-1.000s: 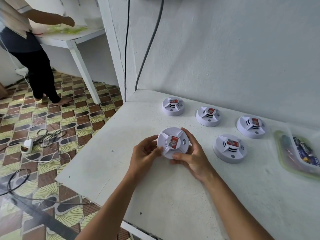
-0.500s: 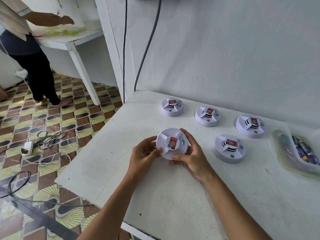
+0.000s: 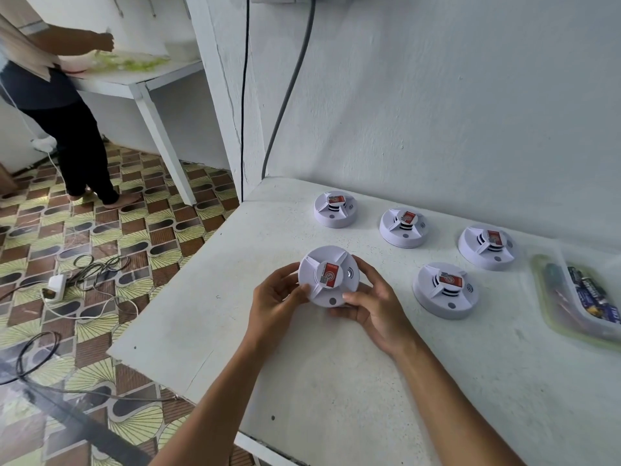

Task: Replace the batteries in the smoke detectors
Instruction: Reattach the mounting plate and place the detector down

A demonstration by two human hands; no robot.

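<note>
I hold a round white smoke detector [image 3: 327, 277] with a red label just above the white table [image 3: 302, 381]. My left hand [image 3: 275, 302] grips its left rim and my right hand [image 3: 373, 302] grips its right rim and underside. Several more white detectors sit on the table: one at the back left [image 3: 335, 209], one beside it [image 3: 404, 227], one further right [image 3: 487, 243] and a nearer one [image 3: 445, 290]. A clear tray [image 3: 551, 317] at the right edge holds dark batteries [image 3: 588, 292].
The white wall stands right behind the detectors, with two cables [image 3: 268, 129] running down it. The table's left edge drops to a patterned tile floor with loose cords and a charger [image 3: 55, 287]. A person [image 3: 64, 105] stands at another table at the far left.
The detector has been turned slightly in my hands and lifted a little; both hands keep their grip. The person at the far table moved an arm.
</note>
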